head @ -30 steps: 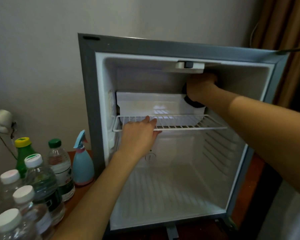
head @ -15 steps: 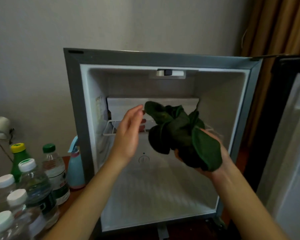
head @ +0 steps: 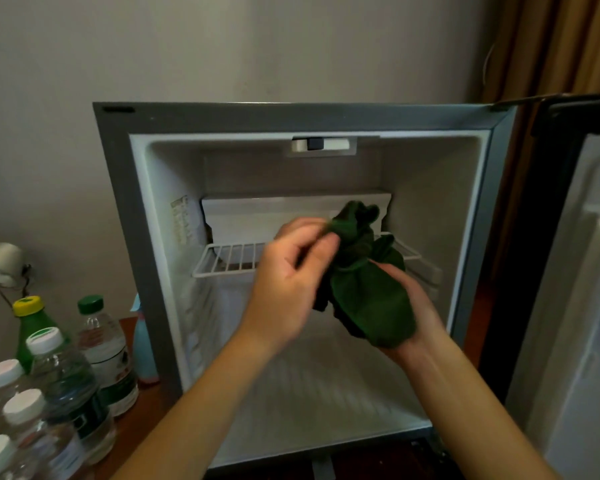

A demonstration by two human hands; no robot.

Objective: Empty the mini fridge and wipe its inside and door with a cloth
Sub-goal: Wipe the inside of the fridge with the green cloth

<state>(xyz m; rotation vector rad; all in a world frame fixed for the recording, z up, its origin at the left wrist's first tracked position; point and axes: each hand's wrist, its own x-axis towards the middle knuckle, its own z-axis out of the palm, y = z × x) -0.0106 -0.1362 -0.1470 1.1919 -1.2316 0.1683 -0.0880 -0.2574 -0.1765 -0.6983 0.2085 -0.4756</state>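
Note:
The grey mini fridge (head: 118,216) stands open with nothing stored inside, showing a white wire shelf (head: 229,261) and a white freezer box (head: 257,213) at the back. In front of the opening I hold a dark green cloth (head: 368,299), bunched up. My right hand (head: 413,306) cups it from below with fingers curled round it. My left hand (head: 291,282) pinches the cloth's upper edge between thumb and fingers. The fridge door (head: 589,271) hangs open at the right, its white inner side facing me.
Several capped water bottles (head: 59,379) and a green bottle with a yellow cap (head: 30,317) stand at the lower left on a wooden surface (head: 142,420). A light blue spray bottle (head: 142,344) stands by the fridge's left wall. Brown curtains (head: 555,46) hang behind the door.
My right hand came out of the fridge's upper back corner with the green cloth. My left hand left the wire shelf and took hold of the cloth's top edge.

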